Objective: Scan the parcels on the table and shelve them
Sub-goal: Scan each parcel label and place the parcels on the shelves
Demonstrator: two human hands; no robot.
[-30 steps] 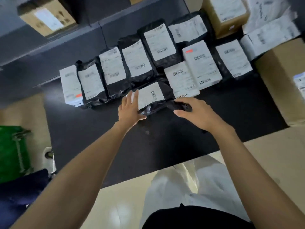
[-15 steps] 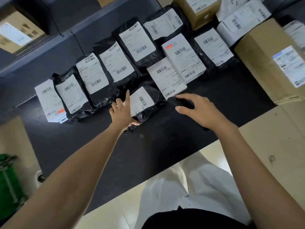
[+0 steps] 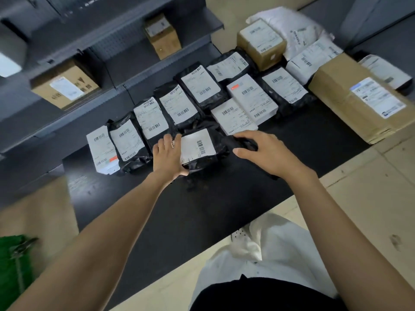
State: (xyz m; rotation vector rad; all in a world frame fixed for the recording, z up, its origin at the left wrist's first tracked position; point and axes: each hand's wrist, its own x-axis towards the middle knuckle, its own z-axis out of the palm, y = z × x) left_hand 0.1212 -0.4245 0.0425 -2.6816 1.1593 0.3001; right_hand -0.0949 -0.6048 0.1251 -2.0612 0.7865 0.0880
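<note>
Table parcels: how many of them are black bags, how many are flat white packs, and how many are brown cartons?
Black bags: 7
Flat white packs: 3
Brown cartons: 2
Total: 12, leaving out the soft white bags at the far right corner, which are too blurred to separate.

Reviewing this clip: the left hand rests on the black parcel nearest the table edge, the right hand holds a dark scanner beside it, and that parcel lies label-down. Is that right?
Not quite. In the head view the black parcel lies label-up: its white label with a barcode faces the camera. The rest stands: the left hand rests on its left end, and the right hand holds a dark scanner beside it.
</note>
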